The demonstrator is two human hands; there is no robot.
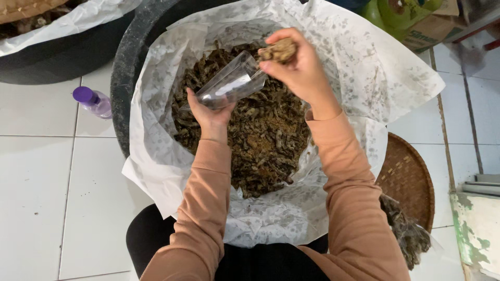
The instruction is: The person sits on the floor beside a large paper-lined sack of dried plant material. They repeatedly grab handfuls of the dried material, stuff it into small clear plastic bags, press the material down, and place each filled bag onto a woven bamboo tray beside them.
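**Bag held open under a handful of dried leaves**

Head view:

Sleeves first: two peach-coloured forearms run up from the bottom edge, converging over the tub.

Left hand (209, 112) grips the lower end of a clear plastic bag (229, 82), fingers wrapped round it from below. Bag's long axis runs diagonally, closed end down-left at the palm, mouth pointing up-right toward the other hand. Tilt looks deliberate: it puts the opening just beside the load instead of under the wrist.

Right hand (299, 67) is clenched on a clump of dried brown leaves (280, 50), pinched between thumb and fingertips, sitting just above and touching or nearly touching the bag mouth; can't tell which.

Both hands hang over the leaf pile (260, 135), probably so spill drops back into the stock. Pile sits in white spotted paper (364, 67) lining a dark round tub (125, 67); paper edges fold out over the rim.

Around it:
- purple-capped clear bottle (92, 101) lying on the white tile floor (41, 198), left of the tub
- woven tray (411, 177) at right, partly behind the right sleeve
- filled bag of leaves (409, 234) near the right elbow, beside the tray
- second dark tub (57, 57) with a white liner, top left
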